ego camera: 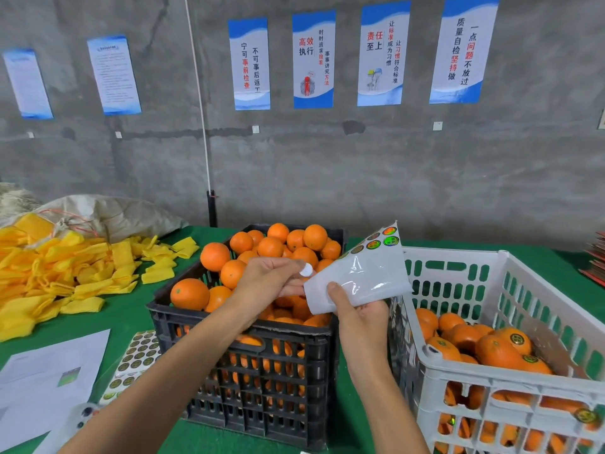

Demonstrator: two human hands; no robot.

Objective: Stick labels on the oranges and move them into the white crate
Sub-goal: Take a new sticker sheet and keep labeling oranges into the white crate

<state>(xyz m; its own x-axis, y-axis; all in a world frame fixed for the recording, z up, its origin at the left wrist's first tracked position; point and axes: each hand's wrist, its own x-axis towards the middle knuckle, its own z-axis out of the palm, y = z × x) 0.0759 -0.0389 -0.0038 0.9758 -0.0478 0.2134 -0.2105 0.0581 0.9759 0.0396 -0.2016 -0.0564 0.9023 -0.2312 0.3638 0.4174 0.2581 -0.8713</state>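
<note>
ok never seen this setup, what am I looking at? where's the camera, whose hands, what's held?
There is one picture, from a camera worn on a person's head, looking down at their bare hands. No robot. The right hand holds a mostly used label sheet. The left hand pinches a small round label just peeled off. On the green table a black crate holds unlabelled oranges; the white crate holds labelled ones. Yellow foam sleeves lie left.

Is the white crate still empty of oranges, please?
No, the white crate already holds several labelled oranges.
</note>
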